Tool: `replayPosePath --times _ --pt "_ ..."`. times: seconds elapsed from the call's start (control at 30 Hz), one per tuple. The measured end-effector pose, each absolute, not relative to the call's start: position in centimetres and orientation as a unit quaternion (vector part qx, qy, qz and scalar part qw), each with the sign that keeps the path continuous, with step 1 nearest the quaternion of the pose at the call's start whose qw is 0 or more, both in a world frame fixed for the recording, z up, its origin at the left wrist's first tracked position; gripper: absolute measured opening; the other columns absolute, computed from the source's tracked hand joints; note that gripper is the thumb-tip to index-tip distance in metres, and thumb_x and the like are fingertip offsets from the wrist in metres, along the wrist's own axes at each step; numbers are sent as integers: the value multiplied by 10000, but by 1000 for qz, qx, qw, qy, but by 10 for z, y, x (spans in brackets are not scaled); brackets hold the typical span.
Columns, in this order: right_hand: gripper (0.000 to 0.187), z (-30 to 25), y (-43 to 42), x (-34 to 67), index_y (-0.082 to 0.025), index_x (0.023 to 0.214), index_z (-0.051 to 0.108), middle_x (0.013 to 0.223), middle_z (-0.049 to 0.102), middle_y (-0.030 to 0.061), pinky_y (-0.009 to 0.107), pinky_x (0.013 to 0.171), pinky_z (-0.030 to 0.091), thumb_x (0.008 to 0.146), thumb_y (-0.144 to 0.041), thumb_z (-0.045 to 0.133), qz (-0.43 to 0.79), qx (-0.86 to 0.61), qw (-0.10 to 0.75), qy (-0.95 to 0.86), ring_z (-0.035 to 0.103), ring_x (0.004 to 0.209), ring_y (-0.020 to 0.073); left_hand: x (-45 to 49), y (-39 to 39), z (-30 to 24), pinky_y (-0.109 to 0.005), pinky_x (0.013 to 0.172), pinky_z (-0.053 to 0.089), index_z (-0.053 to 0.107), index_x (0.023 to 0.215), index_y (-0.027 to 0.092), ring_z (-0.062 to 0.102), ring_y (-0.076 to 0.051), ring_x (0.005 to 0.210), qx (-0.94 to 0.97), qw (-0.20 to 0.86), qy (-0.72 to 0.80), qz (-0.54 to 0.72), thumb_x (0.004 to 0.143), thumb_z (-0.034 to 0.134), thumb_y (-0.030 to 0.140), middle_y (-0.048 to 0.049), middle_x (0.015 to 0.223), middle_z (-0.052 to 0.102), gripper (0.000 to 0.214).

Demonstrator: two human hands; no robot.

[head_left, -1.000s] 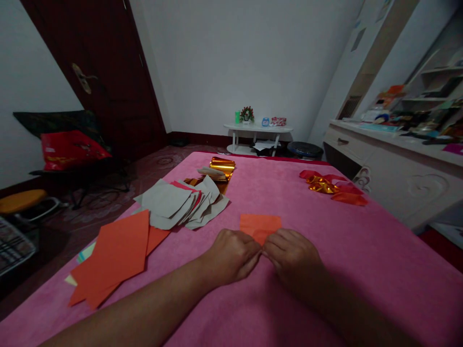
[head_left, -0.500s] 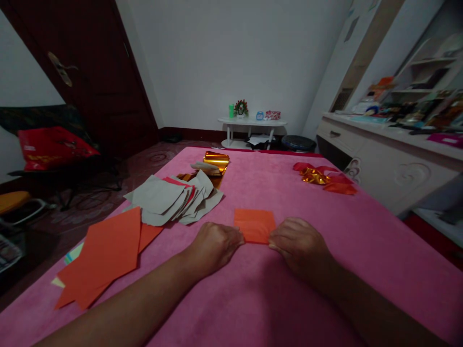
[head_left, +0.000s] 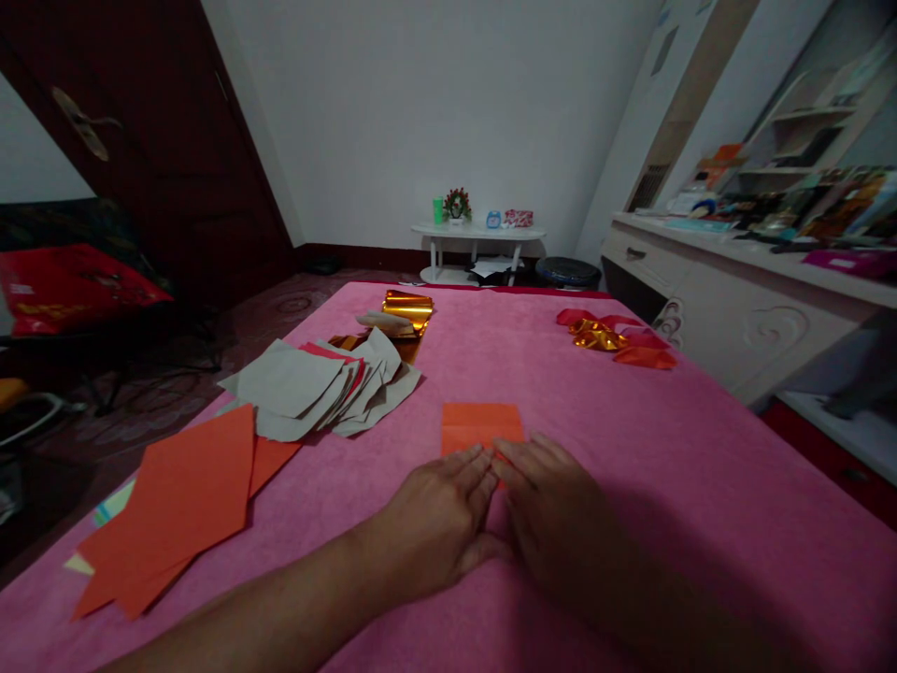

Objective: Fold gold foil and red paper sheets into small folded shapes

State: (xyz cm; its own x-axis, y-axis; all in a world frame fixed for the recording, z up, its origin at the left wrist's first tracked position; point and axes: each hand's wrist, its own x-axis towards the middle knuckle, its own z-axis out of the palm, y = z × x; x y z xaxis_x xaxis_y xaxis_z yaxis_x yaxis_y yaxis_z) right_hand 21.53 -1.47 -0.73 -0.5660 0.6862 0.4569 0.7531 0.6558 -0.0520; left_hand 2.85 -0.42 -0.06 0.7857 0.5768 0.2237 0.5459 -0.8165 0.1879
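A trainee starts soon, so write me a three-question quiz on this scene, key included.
1. What do the left hand and right hand both partly cover?
2. True or false: the grey sheets lie nearer the person than the gold roll.
3. What stands on the white table by the wall? A) a red bag; B) a green container; C) a door handle.
Key: 1. Small orange paper. 2. True. 3. B, the green container.

A green cup [head_left: 438, 211] and a plant [head_left: 449, 205] stand on a white side table [head_left: 477, 232] near the pale wall [head_left: 448, 93].
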Motion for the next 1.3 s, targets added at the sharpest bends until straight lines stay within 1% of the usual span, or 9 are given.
replayPosePath --times 0.27,0.5,0.6,0.7,0.83,0.93,1.03,1.13,1.3 --pt "381 -24 -25 218 -70 1023 689 1071 689 181 425 891 512 710 -57 471 -216 -446 86 -864 654 970 283 34 -17 11 -474 833 524 652 1081 -8 539 -411 1141 880 -12 473 -24 889 444 397 -324 1235 536 494" --pt "319 -25 -29 216 -105 949 684 1030 699 167 460 937 465 722 -18 478 -264 -473 106 -834 636 986 287 39 -21 53 -450 592 528 717 700 174 662 -279 610 848 -8 529 -12 918 388 366 -105 647 679 438" --pt "267 -23 -28 209 -142 950 666 999 702 150 469 907 469 746 -76 507 -232 -481 121 -837 631 966 295 45 -25 45 -441 742 529 703 954 139 666 -299 864 873 -8 472 118 894 426 441 -155 952 700 414" --pt "215 -18 -25 208 -186 848 668 823 712 115 427 774 514 715 -103 521 -200 -452 84 -865 650 767 259 50 -30 15 -465 952 446 484 1307 30 453 -373 1243 914 26 375 154 790 437 676 -255 1351 469 829" --pt "231 -12 -23 216 -156 838 672 917 715 149 446 858 481 661 -76 548 -226 -461 111 -851 652 864 287 53 -39 -19 -571 958 394 560 1213 -35 391 -467 1257 897 -13 432 93 811 371 683 -329 1294 480 844" --pt "166 -3 -19 225 -159 821 661 867 716 124 405 768 512 677 -113 590 -118 -499 142 -847 659 773 256 56 -43 -17 -544 745 502 652 1075 -33 526 -515 1089 888 -66 454 40 788 460 649 -368 1162 560 764" --pt "331 2 -6 233 -150 1023 622 1050 679 134 407 811 502 711 -256 651 -14 -550 226 -804 636 931 270 55 -36 0 -366 512 493 716 878 82 658 -401 843 882 -56 468 5 831 514 496 -269 935 678 463" --pt "559 -5 15 240 -131 1199 523 1063 659 125 349 739 517 709 -346 684 99 -614 286 -729 651 843 212 46 -18 16 -312 497 444 677 731 143 637 -249 606 863 -17 502 55 888 440 445 -128 682 657 414" --pt "744 -25 33 244 -185 1301 439 823 659 1 220 513 432 622 -219 742 252 -581 342 -694 588 561 101 22 16 5 -297 615 457 587 858 183 608 -205 757 799 73 552 228 713 689 464 -43 866 625 333"
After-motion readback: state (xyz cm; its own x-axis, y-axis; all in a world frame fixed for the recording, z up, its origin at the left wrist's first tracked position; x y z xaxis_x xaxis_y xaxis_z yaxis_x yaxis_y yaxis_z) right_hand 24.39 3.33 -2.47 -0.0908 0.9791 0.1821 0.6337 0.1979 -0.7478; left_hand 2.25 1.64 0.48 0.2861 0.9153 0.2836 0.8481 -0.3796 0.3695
